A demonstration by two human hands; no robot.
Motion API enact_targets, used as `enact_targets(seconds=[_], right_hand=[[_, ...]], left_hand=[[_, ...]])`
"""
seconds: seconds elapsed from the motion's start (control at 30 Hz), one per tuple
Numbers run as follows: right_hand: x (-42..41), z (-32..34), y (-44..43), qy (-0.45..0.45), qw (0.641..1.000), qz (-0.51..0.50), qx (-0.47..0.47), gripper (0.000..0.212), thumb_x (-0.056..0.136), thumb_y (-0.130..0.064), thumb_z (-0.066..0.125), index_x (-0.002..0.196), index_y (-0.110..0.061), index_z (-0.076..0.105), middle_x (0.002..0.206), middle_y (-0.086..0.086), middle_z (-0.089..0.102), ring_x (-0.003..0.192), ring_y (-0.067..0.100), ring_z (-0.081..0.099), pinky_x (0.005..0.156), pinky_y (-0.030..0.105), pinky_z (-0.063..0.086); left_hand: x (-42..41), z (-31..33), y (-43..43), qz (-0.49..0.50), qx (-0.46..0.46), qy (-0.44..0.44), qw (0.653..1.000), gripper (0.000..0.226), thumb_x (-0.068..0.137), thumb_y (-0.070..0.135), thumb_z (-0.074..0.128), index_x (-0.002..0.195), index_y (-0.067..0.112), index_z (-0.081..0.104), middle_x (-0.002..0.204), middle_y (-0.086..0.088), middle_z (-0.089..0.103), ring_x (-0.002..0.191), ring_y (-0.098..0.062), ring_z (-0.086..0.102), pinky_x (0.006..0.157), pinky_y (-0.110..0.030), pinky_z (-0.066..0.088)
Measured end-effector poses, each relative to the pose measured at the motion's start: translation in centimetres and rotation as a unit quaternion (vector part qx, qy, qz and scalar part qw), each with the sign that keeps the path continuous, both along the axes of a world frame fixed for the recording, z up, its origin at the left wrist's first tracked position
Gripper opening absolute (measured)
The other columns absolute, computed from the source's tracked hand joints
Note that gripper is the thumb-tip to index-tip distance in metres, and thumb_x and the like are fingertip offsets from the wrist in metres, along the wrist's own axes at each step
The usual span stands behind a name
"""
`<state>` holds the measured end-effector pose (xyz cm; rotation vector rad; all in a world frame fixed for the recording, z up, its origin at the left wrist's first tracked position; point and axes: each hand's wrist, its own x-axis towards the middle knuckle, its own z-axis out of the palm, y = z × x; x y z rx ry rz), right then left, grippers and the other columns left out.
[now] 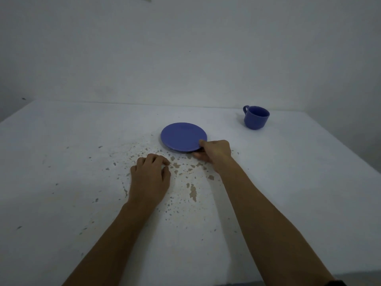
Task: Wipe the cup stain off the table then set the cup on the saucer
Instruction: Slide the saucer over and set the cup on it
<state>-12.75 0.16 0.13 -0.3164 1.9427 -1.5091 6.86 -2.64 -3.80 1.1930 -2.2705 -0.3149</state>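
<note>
A blue saucer [182, 136] lies in the middle of the white table [288, 172]. My right hand [215, 150] grips its near right rim, thumb on top and fingers underneath. A blue cup [256, 117] stands upright at the far right, handle pointing left, well apart from the saucer. My left hand [150, 174] rests palm down on the table to the left of the saucer, fingers curled, holding nothing. No cloth is in view. Brownish patches [192, 191] speckle the table around my hands; whether they are stain or chipped paint I cannot tell.
A plain white wall rises behind the table's far edge. The table's right edge runs down past the cup, and its near edge lies at the bottom of the view.
</note>
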Motion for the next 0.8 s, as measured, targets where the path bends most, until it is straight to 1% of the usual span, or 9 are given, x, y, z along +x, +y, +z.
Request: enact_targets(seconds=[0.1, 0.2, 0.3, 0.37, 0.47, 0.53, 0.6, 0.7, 0.8], right_hand=[[-0.9, 0.5, 1.6, 0.052, 0.998, 0.014, 0.032, 0.019, 0.083, -0.027, 0.072, 0.078, -0.009, 0.067, 0.070, 0.009, 0.074, 0.052, 0.019, 0.072, 0.054, 0.028, 0.061], [-3.6, 0.2, 4.3, 0.095, 0.995, -0.017, 0.026, 0.012, 0.084, -0.024, 0.070, 0.083, -0.012, 0.068, 0.076, 0.005, 0.073, 0.052, 0.016, 0.072, 0.053, 0.027, 0.061], [-7.1, 0.0, 6.7, 0.161, 0.985, -0.061, 0.030, 0.015, 0.085, -0.024, 0.068, 0.096, -0.013, 0.068, 0.086, 0.002, 0.072, 0.064, 0.016, 0.072, 0.066, 0.031, 0.063], [-9.6, -0.1, 7.3, 0.222, 0.972, -0.065, 0.050, 0.025, 0.085, -0.027, 0.068, 0.106, -0.015, 0.064, 0.101, 0.001, 0.070, 0.081, 0.016, 0.068, 0.082, 0.030, 0.058], [-13.1, -0.1, 7.1, 0.289, 0.952, -0.071, 0.079, 0.045, 0.083, -0.035, 0.069, 0.121, -0.016, 0.054, 0.118, 0.003, 0.062, 0.095, 0.013, 0.059, 0.085, 0.022, 0.046], [-15.2, -0.4, 6.3, 0.308, 0.944, -0.080, 0.086, 0.065, 0.080, -0.040, 0.071, 0.132, -0.015, 0.043, 0.133, 0.005, 0.052, 0.112, 0.019, 0.055, 0.092, 0.027, 0.045], [-17.2, -0.6, 5.1, 0.320, 0.939, -0.087, 0.089, 0.088, 0.074, -0.045, 0.075, 0.142, -0.011, 0.030, 0.145, 0.008, 0.038, 0.129, 0.024, 0.045, 0.100, 0.031, 0.042], [-19.5, -0.7, 3.0, 0.311, 0.944, -0.091, 0.068, 0.110, 0.064, -0.045, 0.083, 0.146, -0.008, 0.019, 0.149, 0.012, 0.031, 0.135, 0.027, 0.036, 0.102, 0.036, 0.041], [-21.1, -0.7, 0.9, 0.301, 0.948, -0.087, 0.050, 0.113, 0.058, -0.042, 0.087, 0.145, -0.010, 0.021, 0.145, 0.010, 0.037, 0.131, 0.027, 0.039, 0.102, 0.044, 0.046]], left_hand=[[-0.5, 0.3, 0.6, -0.011, -0.013, -0.005, 1.000, 0.017, 0.089, 0.023, 0.053, 0.103, 0.023, 0.064, 0.108, 0.001, 0.063, 0.101, -0.020, 0.052, 0.087, -0.035, 0.040], [-3.2, 0.7, 2.5, -0.081, -0.016, 0.030, 0.996, 0.016, 0.088, 0.021, 0.056, 0.101, 0.022, 0.065, 0.101, 0.002, 0.066, 0.094, -0.017, 0.055, 0.085, -0.033, 0.046], [-8.2, 1.1, 5.0, -0.150, 0.000, 0.040, 0.988, 0.015, 0.089, 0.023, 0.054, 0.100, 0.024, 0.063, 0.102, 0.006, 0.064, 0.094, -0.013, 0.054, 0.085, -0.031, 0.047], [-11.8, 1.2, 6.4, -0.171, -0.002, 0.023, 0.985, 0.018, 0.090, 0.026, 0.050, 0.104, 0.025, 0.062, 0.108, 0.006, 0.062, 0.097, -0.012, 0.051, 0.087, -0.030, 0.045], [-15.4, 0.8, 7.2, -0.173, 0.004, -0.008, 0.985, 0.023, 0.093, 0.030, 0.045, 0.110, 0.026, 0.059, 0.115, 0.005, 0.058, 0.100, -0.012, 0.049, 0.090, -0.030, 0.042], [-16.0, 0.3, 7.0, -0.168, -0.003, -0.004, 0.986, 0.023, 0.092, 0.031, 0.044, 0.110, 0.027, 0.058, 0.112, 0.005, 0.058, 0.096, -0.012, 0.048, 0.086, -0.028, 0.041], [-15.9, -0.1, 6.8, -0.168, -0.006, 0.009, 0.986, 0.023, 0.091, 0.033, 0.046, 0.109, 0.028, 0.058, 0.110, 0.006, 0.057, 0.094, -0.011, 0.048, 0.084, -0.028, 0.041], [-15.8, -0.6, 6.6, -0.170, -0.006, 0.013, 0.985, 0.023, 0.090, 0.035, 0.045, 0.108, 0.030, 0.058, 0.109, 0.008, 0.056, 0.094, -0.009, 0.048, 0.085, -0.027, 0.041], [-15.9, -0.9, 6.4, -0.174, -0.002, 0.014, 0.985, 0.024, 0.089, 0.036, 0.045, 0.108, 0.032, 0.058, 0.109, 0.011, 0.055, 0.094, -0.007, 0.046, 0.084, -0.025, 0.038]])
